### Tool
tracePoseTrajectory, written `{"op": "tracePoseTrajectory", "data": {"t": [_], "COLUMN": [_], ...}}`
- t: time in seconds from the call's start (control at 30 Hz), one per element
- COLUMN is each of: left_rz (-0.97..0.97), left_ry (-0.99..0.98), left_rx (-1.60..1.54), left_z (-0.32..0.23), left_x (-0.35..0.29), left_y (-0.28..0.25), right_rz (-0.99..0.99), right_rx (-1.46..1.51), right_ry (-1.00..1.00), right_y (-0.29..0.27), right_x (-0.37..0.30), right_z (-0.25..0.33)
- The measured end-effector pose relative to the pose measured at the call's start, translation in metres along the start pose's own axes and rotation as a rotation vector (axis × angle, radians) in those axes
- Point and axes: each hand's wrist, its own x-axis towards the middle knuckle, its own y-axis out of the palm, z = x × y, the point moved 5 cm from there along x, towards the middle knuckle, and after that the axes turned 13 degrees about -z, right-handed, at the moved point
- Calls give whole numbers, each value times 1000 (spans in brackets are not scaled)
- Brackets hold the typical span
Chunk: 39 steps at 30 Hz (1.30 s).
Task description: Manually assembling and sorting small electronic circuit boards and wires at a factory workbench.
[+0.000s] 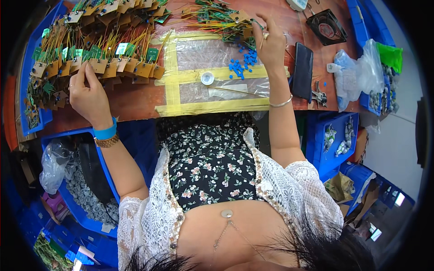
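I log tan circuit boards [109, 70], long wires [144, 41] slanting away rightward; left hand [89, 95] pinched beside them, right hand [272, 49] half-curled, grips unclear.

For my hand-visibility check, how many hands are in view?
2: the left hand at the brown boards on the left, and the right hand beyond and right of the small blue pieces.

Passing room over the taped sheet [196, 56]. White cup [207, 78], blue pieces [250, 58] obstruct; circuit boards [110, 70] block left, phone [303, 70] right.
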Motion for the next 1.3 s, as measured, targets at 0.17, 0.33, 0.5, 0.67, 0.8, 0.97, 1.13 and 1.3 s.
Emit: {"op": "tracePoseTrajectory", "data": {"t": [0.17, 0.33, 0.5, 0.67, 0.8, 0.97, 1.13, 1.3], "left_rz": [-77, 165, 410, 524, 395, 286, 315, 371], "left_ry": [-71, -96, -358, -827, -864, -967, -750, -323], "left_rx": [28, -502, -837, -1163, -1217, -1235, -1012, -661], "left_z": [-38, -86, -126, -146, -144, -130, -97, -101], "left_x": [-10, -48, -77, -91, -102, -107, -108, -104], "left_y": [-8, 10, 39, 60, 57, 53, 43, 25], "right_rz": [136, 174, -105, -94, -57, 141, 408, 411], "right_rx": [121, 111, 270, 848, 973, 599, 632, 620], "right_ry": [117, 16, 35, 689, 889, 520, 384, 451], "right_y": [25, 22, 9, 13, 11, 1, -22, -27], "right_x": [2, -3, -3, -28, -55, -64, -76, -82], "right_z": [3, 39, 63, 87, 110, 112, 96, 98]}}
